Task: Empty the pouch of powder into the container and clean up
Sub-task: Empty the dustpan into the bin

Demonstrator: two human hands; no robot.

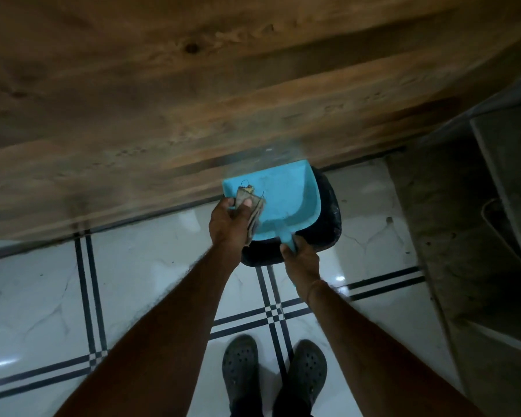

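Turquoise plastic sets apart the dustpan (283, 194), which is held over a black-lined bin (333, 212), its open lip turned toward a wood-grain panel (193, 85). The bin's rim is seen to the right of the pan and below it; whether the two touch cannot be told.

The pan's handle (288, 236) is gripped by the right hand (303, 261). The fingers are curled tightly round it and the thumb is laid along its left side.

At the pan's left rim a crumpled brownish cloth (250, 195) is pinched by the left hand (230, 221). The thumb is pressed on top of the cloth, the other fingers (231, 201) are closed behind it, and one fingertip is set against the pan's edge. The cloth is held against the pan's inner surface near that rim. A fold of it hangs down beside the palm, and loose dark threads are seen at its upper edge.

A pale blur is seen over the pan's far lip; whether it is dust or motion cannot be told.

Glossy white floor tiles (133, 266) crossed by black double lines are seen below, with dark perforated clogs (241, 368) at the bottom edge. A grey concrete structure (463, 206) is seen at right.
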